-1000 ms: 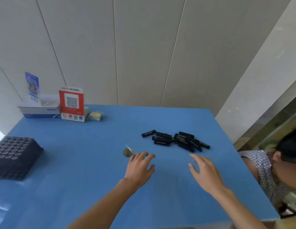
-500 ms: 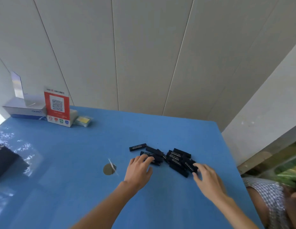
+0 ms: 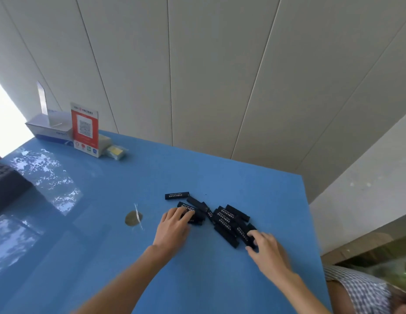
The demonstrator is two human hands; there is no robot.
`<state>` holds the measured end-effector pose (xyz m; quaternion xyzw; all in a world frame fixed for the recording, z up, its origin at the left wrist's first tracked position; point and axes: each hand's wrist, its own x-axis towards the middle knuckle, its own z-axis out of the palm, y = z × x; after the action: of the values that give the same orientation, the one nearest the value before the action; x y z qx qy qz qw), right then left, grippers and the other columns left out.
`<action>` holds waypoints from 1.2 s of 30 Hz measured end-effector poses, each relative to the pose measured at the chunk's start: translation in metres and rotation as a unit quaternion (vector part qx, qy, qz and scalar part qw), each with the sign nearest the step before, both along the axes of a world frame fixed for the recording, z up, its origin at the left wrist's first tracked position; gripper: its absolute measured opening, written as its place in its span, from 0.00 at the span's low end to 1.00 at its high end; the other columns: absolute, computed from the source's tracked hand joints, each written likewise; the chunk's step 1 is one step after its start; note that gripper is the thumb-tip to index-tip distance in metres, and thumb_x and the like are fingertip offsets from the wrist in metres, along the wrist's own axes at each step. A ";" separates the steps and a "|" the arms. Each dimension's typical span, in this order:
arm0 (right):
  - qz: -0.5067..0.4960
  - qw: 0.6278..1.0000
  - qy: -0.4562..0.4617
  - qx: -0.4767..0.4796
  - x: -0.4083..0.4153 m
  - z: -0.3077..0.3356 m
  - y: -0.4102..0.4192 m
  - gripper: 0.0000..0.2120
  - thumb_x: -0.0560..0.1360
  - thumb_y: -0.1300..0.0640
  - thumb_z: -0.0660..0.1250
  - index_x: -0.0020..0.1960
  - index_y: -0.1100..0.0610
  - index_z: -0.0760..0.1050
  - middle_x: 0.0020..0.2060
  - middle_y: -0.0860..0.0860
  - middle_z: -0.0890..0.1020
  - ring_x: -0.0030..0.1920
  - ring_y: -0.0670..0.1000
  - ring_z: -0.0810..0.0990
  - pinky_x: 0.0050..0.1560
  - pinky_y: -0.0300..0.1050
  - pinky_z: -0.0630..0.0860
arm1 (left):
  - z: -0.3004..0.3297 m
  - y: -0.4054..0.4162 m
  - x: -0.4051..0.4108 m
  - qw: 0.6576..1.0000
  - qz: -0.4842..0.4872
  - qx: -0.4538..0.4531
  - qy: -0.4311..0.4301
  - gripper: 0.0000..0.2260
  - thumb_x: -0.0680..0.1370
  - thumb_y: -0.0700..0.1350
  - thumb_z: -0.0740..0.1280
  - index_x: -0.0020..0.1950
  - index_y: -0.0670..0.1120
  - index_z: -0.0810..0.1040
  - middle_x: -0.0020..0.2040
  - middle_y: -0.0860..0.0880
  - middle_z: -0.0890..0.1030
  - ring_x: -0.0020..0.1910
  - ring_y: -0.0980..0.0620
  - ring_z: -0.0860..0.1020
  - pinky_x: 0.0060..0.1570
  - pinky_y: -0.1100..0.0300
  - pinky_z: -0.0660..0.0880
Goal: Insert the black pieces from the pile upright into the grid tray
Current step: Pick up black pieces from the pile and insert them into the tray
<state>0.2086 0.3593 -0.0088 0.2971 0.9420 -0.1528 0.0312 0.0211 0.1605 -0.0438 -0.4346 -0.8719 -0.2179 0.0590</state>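
A pile of black pieces with white lettering lies flat on the blue table, right of centre. One black piece lies apart at the pile's far left. My left hand rests with its fingertips on the pieces at the pile's left end. My right hand is at the pile's right end, thumb and forefinger pinching a black piece; the hand is blurred. The dark grid tray shows only partly at the left edge, far from both hands.
A red QR sign, a white box and a small yellow-topped packet stand at the back left. A round mark is left of my left hand. A person in a checked shirt sits beyond the table's right edge.
Both hands reached forward from the bare table onto the pile. The left fingers now lie on the left pieces and the right fingers have closed on a piece. The view swung right.
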 end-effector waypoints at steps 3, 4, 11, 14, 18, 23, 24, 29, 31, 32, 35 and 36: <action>0.005 1.000 0.001 -0.013 0.002 -0.002 0.005 0.17 0.76 0.49 0.64 0.64 0.49 0.69 0.51 0.46 0.76 0.53 0.47 0.74 0.46 0.38 0.71 | -0.001 0.005 0.002 0.999 0.023 -0.015 -0.022 0.20 0.64 0.42 0.79 0.53 0.48 0.80 0.46 0.51 0.78 0.45 0.48 0.75 0.41 0.54 0.78; 0.002 1.000 0.005 -0.020 0.003 -0.003 0.007 0.17 0.76 0.49 0.64 0.63 0.49 0.69 0.51 0.46 0.75 0.53 0.47 0.74 0.46 0.38 0.72 | 0.000 0.007 0.004 0.998 0.031 -0.020 -0.042 0.18 0.65 0.41 0.78 0.53 0.47 0.80 0.47 0.50 0.78 0.45 0.46 0.76 0.43 0.53 0.78; -0.008 0.997 0.064 -0.050 0.005 -0.002 0.018 0.10 0.75 0.53 0.66 0.56 0.50 0.75 0.47 0.45 0.72 0.51 0.46 0.74 0.43 0.39 0.71 | 0.013 0.015 0.013 0.991 0.060 -0.073 -0.094 0.11 0.77 0.45 0.65 0.59 0.50 0.73 0.58 0.54 0.76 0.57 0.49 0.69 0.54 0.60 0.63; -0.011 0.992 0.102 -0.072 0.001 0.006 0.019 0.08 0.75 0.54 0.66 0.54 0.50 0.77 0.46 0.44 0.75 0.50 0.48 0.75 0.45 0.41 0.72 | 0.019 0.013 0.019 0.989 0.063 -0.090 -0.095 0.08 0.77 0.45 0.65 0.56 0.50 0.73 0.54 0.54 0.78 0.54 0.50 0.70 0.50 0.60 0.62; -0.005 0.979 0.164 -0.118 -0.007 0.016 0.014 0.08 0.73 0.59 0.68 0.52 0.51 0.79 0.45 0.45 0.77 0.47 0.48 0.76 0.46 0.40 0.72 | 0.026 0.008 0.036 0.989 0.088 -0.053 -0.105 0.11 0.75 0.43 0.67 0.57 0.51 0.73 0.54 0.54 0.78 0.51 0.50 0.71 0.45 0.60 0.60; 0.021 0.958 0.231 -0.170 -0.022 0.026 -0.007 0.09 0.74 0.61 0.68 0.52 0.51 0.79 0.46 0.45 0.80 0.48 0.48 0.77 0.50 0.39 0.72 | 0.043 0.005 0.064 0.977 0.129 0.034 -0.166 0.14 0.75 0.45 0.69 0.60 0.51 0.73 0.54 0.54 0.78 0.53 0.50 0.72 0.49 0.59 0.67; 0.025 0.954 0.244 -0.174 -0.025 0.028 -0.012 0.10 0.73 0.61 0.68 0.53 0.52 0.79 0.46 0.46 0.80 0.48 0.48 0.77 0.51 0.40 0.73 | 0.046 0.003 0.069 0.971 0.139 0.059 -0.187 0.14 0.74 0.45 0.70 0.59 0.52 0.74 0.53 0.54 0.78 0.53 0.51 0.73 0.49 0.59 0.69; 0.026 0.936 0.287 -0.201 -0.031 0.042 -0.043 0.15 0.74 0.58 0.69 0.57 0.45 0.72 0.46 0.46 0.80 0.48 0.50 0.77 0.51 0.46 0.75 | 0.061 -0.016 0.085 0.932 0.162 0.167 -0.278 0.16 0.76 0.41 0.68 0.60 0.54 0.73 0.48 0.55 0.79 0.44 0.56 0.77 0.46 0.60 0.74; 0.040 0.929 0.307 -0.200 -0.032 0.053 -0.056 0.15 0.74 0.56 0.68 0.56 0.43 0.70 0.46 0.45 0.79 0.46 0.51 0.77 0.48 0.47 0.75 | 0.069 -0.029 0.085 0.920 0.163 0.202 -0.295 0.17 0.77 0.37 0.65 0.61 0.54 0.72 0.45 0.55 0.79 0.41 0.56 0.77 0.44 0.59 0.75; 0.048 0.926 0.317 -0.198 -0.033 0.059 -0.063 0.14 0.74 0.56 0.68 0.54 0.41 0.69 0.45 0.45 0.78 0.45 0.51 0.77 0.47 0.48 0.75 | 0.073 -0.036 0.083 0.914 0.164 0.217 -0.302 0.18 0.77 0.36 0.64 0.61 0.55 0.71 0.44 0.55 0.79 0.40 0.55 0.77 0.43 0.58 0.76; 0.068 0.919 0.335 -0.198 -0.037 0.076 -0.086 0.15 0.74 0.56 0.69 0.51 0.38 0.69 0.44 0.44 0.79 0.46 0.48 0.78 0.46 0.45 0.76 | 0.087 -0.060 0.075 0.905 0.172 0.245 -0.303 0.22 0.77 0.34 0.62 0.62 0.58 0.70 0.42 0.53 0.79 0.39 0.53 0.78 0.41 0.58 0.76; 0.076 0.916 0.343 -0.195 -0.039 0.081 -0.095 0.15 0.74 0.56 0.69 0.52 0.38 0.70 0.45 0.44 0.79 0.47 0.47 0.78 0.47 0.43 0.76 | 0.091 -0.069 0.073 0.906 0.169 0.249 -0.299 0.24 0.77 0.33 0.62 0.62 0.61 0.69 0.42 0.52 0.80 0.39 0.53 0.78 0.42 0.58 0.76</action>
<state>0.1694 0.2639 0.0722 0.1417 0.8662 -0.4233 -0.2246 0.0937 0.0920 0.0473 -0.1665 -0.8266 -0.5341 -0.0618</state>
